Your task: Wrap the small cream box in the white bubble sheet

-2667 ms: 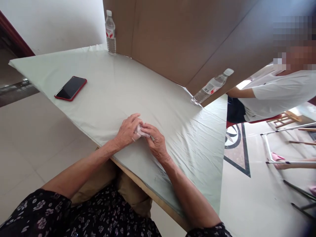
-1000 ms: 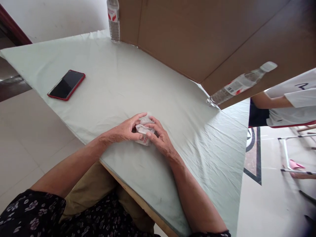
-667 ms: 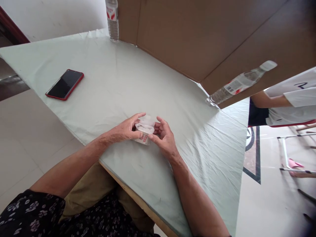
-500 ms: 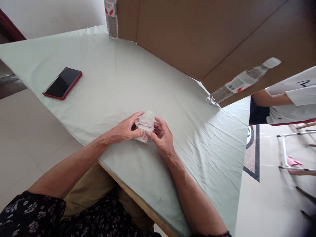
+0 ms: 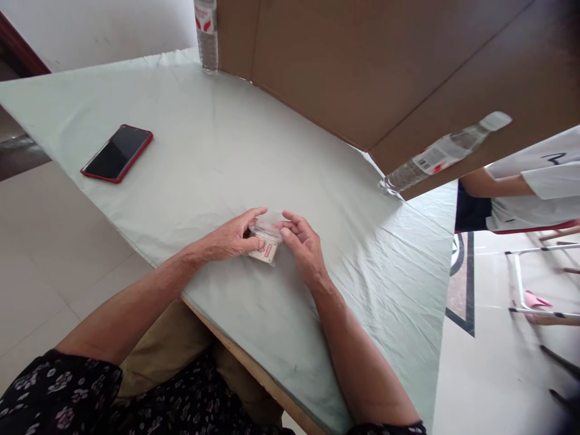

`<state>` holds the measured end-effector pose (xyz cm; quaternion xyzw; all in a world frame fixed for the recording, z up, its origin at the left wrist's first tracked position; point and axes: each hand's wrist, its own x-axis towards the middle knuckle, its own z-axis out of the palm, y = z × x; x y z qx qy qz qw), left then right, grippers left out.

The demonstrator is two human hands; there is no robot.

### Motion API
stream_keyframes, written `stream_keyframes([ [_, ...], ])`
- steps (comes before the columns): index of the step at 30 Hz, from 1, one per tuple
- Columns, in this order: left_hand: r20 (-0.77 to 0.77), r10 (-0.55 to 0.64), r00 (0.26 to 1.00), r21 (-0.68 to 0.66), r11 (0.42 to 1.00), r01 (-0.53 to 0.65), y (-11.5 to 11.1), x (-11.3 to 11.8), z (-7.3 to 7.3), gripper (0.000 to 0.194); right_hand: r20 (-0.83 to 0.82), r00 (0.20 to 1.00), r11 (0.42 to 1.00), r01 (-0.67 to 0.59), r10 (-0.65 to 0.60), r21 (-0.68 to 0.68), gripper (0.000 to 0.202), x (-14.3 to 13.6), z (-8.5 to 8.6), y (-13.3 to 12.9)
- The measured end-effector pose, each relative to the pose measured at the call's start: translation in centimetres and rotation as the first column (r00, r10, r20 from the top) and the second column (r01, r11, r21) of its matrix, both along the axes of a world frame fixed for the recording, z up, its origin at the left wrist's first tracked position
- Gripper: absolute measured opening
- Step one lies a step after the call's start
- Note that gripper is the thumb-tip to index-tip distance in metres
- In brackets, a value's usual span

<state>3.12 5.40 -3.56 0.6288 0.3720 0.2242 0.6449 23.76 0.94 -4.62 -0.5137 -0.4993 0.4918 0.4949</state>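
Observation:
A small pale box (image 5: 266, 249) with a red mark sits in a clear plastic bag (image 5: 265, 229) over the cloth, near the table's front edge. My left hand (image 5: 233, 235) grips the box and bag from the left, its thumb lying on the box's face. On the other side, my right hand (image 5: 301, 241) pinches the bag's right edge between thumb and fingers. The upper part of the bag stands loose between the two hands.
A phone in a red case (image 5: 116, 154) lies at the left on the pale green tablecloth (image 5: 181, 157). Brown cardboard (image 5: 326, 66) stands at the back, with one bottle (image 5: 207, 39) at its left and another (image 5: 441, 156) at its right. A person's arm (image 5: 498, 182) shows at the right.
My right thumb has come off the box's face and moved up and right to the bag's edge. More of the box and its red mark now shows.

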Motion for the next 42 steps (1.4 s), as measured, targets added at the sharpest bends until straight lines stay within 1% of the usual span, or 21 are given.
stream_keyframes([
  [4,0.039,-0.01,0.999,-0.026,1.0,0.011,0.1,0.0,-0.1,0.092,-0.08,0.997,1.0,0.007,-0.008,-0.016,0.052,-0.5,0.6,2.0],
  [7,0.037,-0.019,0.999,-0.011,1.0,0.019,0.2,0.0,0.0,0.09,-0.062,0.997,0.998,0.045,-0.042,0.051,0.043,-0.9,0.9,3.1],
  [9,0.007,-0.024,1.0,0.036,0.999,0.024,0.2,-0.1,0.3,0.087,0.006,0.998,0.988,0.066,-0.068,0.136,0.033,-1.2,1.2,3.1],
  [12,-0.049,-0.017,0.999,0.134,0.991,0.023,0.2,-0.2,0.6,0.076,0.223,0.968,0.956,0.05,-0.118,0.291,0.018,-1.4,1.6,1.9],
  [14,-0.069,0.0,0.998,0.17,0.985,0.012,0.2,-0.3,0.6,0.068,0.385,0.902,0.909,0.017,-0.194,0.417,0.013,-1.6,1.7,0.9],
  [17,-0.075,0.03,0.997,0.186,0.982,-0.015,0.2,-0.2,0.5,0.065,0.557,0.765,0.795,-0.1,-0.323,0.598,0.01,-1.7,1.4,-0.2],
  [19,-0.099,0.048,0.994,0.216,0.976,-0.025,0.3,-0.2,0.5,0.062,0.629,0.687,0.72,-0.22,-0.365,0.658,0.016,-1.5,1.2,-0.4],
  [21,-0.128,0.058,0.99,0.249,0.968,-0.024,0.3,-0.2,0.4,0.056,0.676,0.636,0.663,-0.327,-0.373,0.674,0.016,-1.3,1.0,-0.3],
  [24,-0.123,0.054,0.991,0.247,0.969,-0.022,0.2,-0.4,0.5,0.053,0.714,0.586,0.604,-0.426,-0.384,0.674,0.012,-1.0,0.9,-0.4],
  [26,-0.103,0.048,0.994,0.233,0.972,-0.023,0.2,-0.5,0.6,0.053,0.707,0.596,0.563,-0.458,-0.381,0.688,0.013,-1.0,0.9,-0.7],
  [27,-0.093,0.048,0.995,0.23,0.973,-0.026,0.2,-0.5,0.6,0.054,0.691,0.622,0.554,-0.45,-0.369,0.7,0.012,-1.0,0.9,-0.9],
  [28,-0.086,0.051,0.995,0.23,0.973,-0.03,0.2,-0.6,0.7,0.055,0.669,0.656,0.567,-0.421,-0.349,0.708,0.011,-0.9,0.8,-1.1],
  [29,-0.082,0.054,0.995,0.231,0.972,-0.034,0.2,-0.6,0.7,0.055,0.645,0.691,0.604,-0.372,-0.327,0.705,0.01,-0.8,0.8,-1.2],
  [31,-0.084,0.052,0.995,0.23,0.973,-0.032,0.2,-0.6,0.8,0.056,0.602,0.748,0.721,-0.251,-0.278,0.646,0.019,-0.4,0.6,-1.3],
  [33,-0.087,0.05,0.995,0.228,0.973,-0.029,0.2,-0.5,0.9,0.056,0.589,0.784,0.832,-0.188,-0.193,0.522,0.046,0.2,0.2,-0.9],
  [34,-0.085,0.05,0.995,0.224,0.974,-0.03,0.1,-0.5,0.8,0.055,0.589,0.798,0.868,-0.196,-0.129,0.455,0.062,0.4,-0.1,-0.7],
  [35,-0.08,0.052,0.995,0.218,0.975,-0.034,0.1,-0.5,0.8,0.055,0.589,0.806,0.891,-0.221,-0.062,0.396,0.077,0.6,-0.4,-0.5],
  [36,-0.073,0.056,0.996,0.209,0.977,-0.039,0.1,-0.4,0.7,0.055,0.59,0.807,0.904,-0.251,-0.003,0.347,0.085,0.6,-0.7,-0.3],
  [38,-0.058,0.073,0.996,0.201,0.978,-0.06,0.1,-0.4,0.5,0.056,0.598,0.8,0.909,-0.284,0.05,0.304,0.085,0.5,-1.1,-0.1],
  [40,-0.049,0.12,0.992,0.237,0.966,-0.105,0.1,-0.5,0.2,0.057,0.591,0.807,0.906,-0.26,0.014,0.334,0.073,0.2,-1.4,-0.1],
  [42,-0.067,0.213,0.975,0.351,0.92,-0.177,0.1,-0.6,0.0,0.056,0.554,0.829,0.9,-0.179,-0.079,0.396,0.065,0.1,-1.4,-0.2],
])
